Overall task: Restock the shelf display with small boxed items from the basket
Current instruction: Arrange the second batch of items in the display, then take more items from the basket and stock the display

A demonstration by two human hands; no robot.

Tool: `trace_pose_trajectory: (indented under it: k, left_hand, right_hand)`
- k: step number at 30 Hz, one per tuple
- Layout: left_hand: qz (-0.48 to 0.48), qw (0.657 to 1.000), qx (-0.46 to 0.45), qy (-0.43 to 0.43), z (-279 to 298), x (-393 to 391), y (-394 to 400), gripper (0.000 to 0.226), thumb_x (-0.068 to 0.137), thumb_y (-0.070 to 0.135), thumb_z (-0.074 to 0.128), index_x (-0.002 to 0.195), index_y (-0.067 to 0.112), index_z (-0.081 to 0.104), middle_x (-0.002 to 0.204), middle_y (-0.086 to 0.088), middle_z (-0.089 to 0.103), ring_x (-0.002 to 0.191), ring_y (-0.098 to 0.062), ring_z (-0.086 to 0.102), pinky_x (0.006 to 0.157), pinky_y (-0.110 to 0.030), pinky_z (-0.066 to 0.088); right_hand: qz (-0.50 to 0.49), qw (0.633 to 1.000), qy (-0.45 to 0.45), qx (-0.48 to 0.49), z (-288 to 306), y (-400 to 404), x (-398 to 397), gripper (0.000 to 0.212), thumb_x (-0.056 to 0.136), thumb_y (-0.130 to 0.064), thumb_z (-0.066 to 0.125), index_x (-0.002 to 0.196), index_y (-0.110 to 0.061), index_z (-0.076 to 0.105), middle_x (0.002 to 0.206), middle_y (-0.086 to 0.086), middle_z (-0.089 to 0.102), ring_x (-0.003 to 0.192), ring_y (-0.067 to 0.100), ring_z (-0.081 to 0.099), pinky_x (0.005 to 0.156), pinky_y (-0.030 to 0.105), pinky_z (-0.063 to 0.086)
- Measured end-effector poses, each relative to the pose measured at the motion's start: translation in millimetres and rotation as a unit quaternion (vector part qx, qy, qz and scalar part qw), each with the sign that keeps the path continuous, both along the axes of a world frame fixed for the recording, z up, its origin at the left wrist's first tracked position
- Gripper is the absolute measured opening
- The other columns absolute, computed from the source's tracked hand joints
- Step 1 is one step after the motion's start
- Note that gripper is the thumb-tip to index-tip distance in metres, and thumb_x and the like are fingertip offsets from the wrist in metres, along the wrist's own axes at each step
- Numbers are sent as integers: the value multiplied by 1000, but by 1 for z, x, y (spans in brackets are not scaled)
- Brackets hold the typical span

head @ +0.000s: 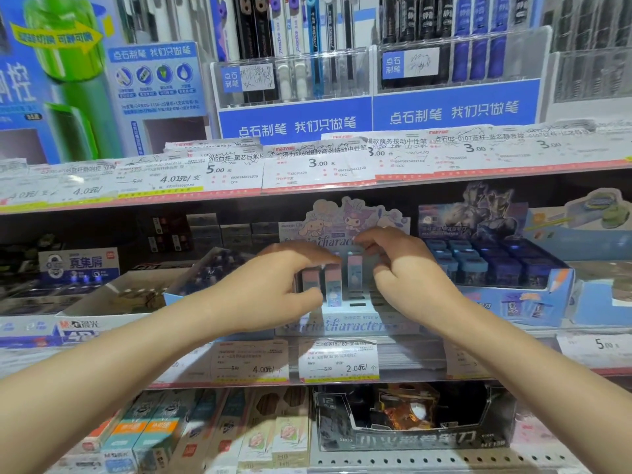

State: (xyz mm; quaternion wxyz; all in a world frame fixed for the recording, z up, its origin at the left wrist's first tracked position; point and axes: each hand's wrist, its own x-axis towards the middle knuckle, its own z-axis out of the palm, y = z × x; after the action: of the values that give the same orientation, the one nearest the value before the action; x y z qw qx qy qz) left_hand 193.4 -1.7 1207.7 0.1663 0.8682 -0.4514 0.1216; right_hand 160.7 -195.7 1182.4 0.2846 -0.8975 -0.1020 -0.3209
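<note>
A pale cartoon-character display tray (345, 323) stands on the middle shelf, with a shaped backboard behind it. Three small pink-and-blue boxes (333, 283) stand upright in its left slots; several slots to the right are bare. My left hand (273, 285) reaches in from the left, thumb and fingers curled round the leftmost boxes. My right hand (403, 268) hovers over the tray's right side with fingers bent down toward the rear slots; whether they pinch a box is hidden. The basket is out of view.
A blue display box of dark small boxes (496, 268) sits right of the tray, another blue tray (212, 268) to its left. Price labels (338, 359) line the shelf edge. Pen racks (294, 77) fill the shelf above; pencil boxes (273, 436) lie below.
</note>
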Motion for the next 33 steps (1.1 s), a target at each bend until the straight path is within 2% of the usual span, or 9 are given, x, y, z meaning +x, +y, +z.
trace_pose_trajectory:
  k: [4,5,7,10,15,20,23,28,33]
  left_hand:
    - [-25,987,-131,-91,3,-18,-11,16,79,28,58,81,44,62,82,33,63,77,10,59,69,-4,42]
    - [-22,983,-156,-97,3,-22,-13,17,79,27,61,77,43,62,75,29,64,70,8,59,65,-8,45]
    - [3,979,-170,-108,3,-32,-19,15,77,35,56,84,27,67,73,9,67,69,-5,61,66,-29,50]
    - [31,975,-186,-115,-6,-51,-23,26,76,36,54,85,15,66,65,10,60,61,-2,52,57,-12,40]
    - [78,968,-238,0,-38,-87,-27,22,74,39,58,77,18,64,54,2,56,49,-4,47,50,-12,35]
    - [83,963,-231,111,-83,-124,-12,27,73,41,60,73,15,64,49,-5,54,46,-7,42,47,-18,33]
    - [106,966,-187,145,-111,-142,5,24,74,40,59,68,18,63,46,7,48,45,-5,40,47,-14,29]
    - [123,957,-107,240,-169,-168,43,22,74,38,60,67,17,63,41,13,48,41,-3,40,44,-12,27]
    - [136,928,-53,342,-251,-187,77,25,68,43,57,60,19,58,50,1,52,44,-8,41,47,-23,31]
  right_hand:
    - [27,998,-53,-21,0,-8,-18,33,84,-13,51,118,-17,53,113,-2,53,88,5,50,72,10,33]
    - [40,997,-62,-21,2,-10,-23,29,85,-18,53,115,-18,54,107,-4,55,79,0,48,67,9,34]
    - [75,995,-69,1,3,-15,-33,24,85,-25,57,109,-20,57,95,-5,60,73,2,52,64,14,39]
    - [137,988,-43,63,0,-24,-52,14,84,-25,60,98,-24,58,73,-7,60,60,9,52,59,23,45]
    - [191,974,29,116,-27,-32,-86,13,78,-35,55,88,-26,57,59,-8,55,53,27,52,54,31,42]
    - [205,966,96,122,-73,-23,-118,18,77,-41,53,84,-25,58,57,5,57,50,20,49,55,36,44]
    - [203,961,137,126,-105,-13,-139,25,75,-48,50,82,-26,58,60,7,59,49,18,49,54,37,44]
    - [168,937,259,163,-175,14,-172,8,80,-31,58,77,-24,59,49,-10,49,48,8,45,53,27,37]
    - [124,907,374,147,-260,42,-209,10,85,-16,59,77,-11,64,57,-8,54,47,-2,49,54,19,39]
